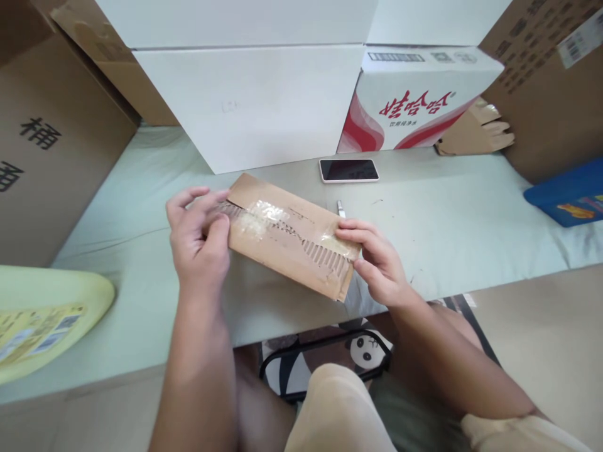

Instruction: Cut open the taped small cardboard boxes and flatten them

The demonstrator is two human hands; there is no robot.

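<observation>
I hold a flat brown cardboard piece [282, 248] over the table's front edge, tilted down to the right. Clear tape [264, 216] runs along it, partly peeled, with the corrugated layer torn bare beneath. My left hand [198, 242] grips the left end, its fingers pinching at the tape's end. My right hand [374, 260] holds the right end, thumb under and fingers pressed on top. A small silvery tool tip [340, 208] lies on the table just behind my right fingers.
A phone [349, 170] lies face up on the pale green table [447, 220]. White boxes [254, 100], a red-and-white printed carton [414, 100] and brown cartons [51, 150] crowd the back and sides. A blue pack [568, 194] sits at the right, a yellow bag [42, 320] at the left.
</observation>
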